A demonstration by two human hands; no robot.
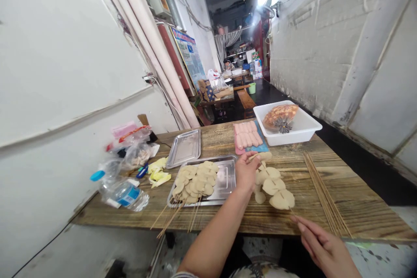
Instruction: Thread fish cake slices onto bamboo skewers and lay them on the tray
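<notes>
On the wooden table [361,208], a water bottle [130,197], plastic bags [137,152], blue-handled scissors [142,171] and a crumpled yellow wrapper [159,171] crowd the left end. Beside them sit a metal tray [184,148] and a nearer tray [226,176] heaped with skewered pale slices [195,180], their sticks poking over the front edge. Pink sausages [246,135] lie near a white tub [295,139]; bare sticks [325,195] lie to the right. The left forearm reaches past the nearer tray, and that hand partly covers some slices behind it. The left hand [246,169] has its thumb and fingers pinched at a slice [265,155] (the exact contact is hard to see). The right hand [321,245] pinches the lower end of a loaded skewer [282,199], which slants over the table between both hands.
</notes>
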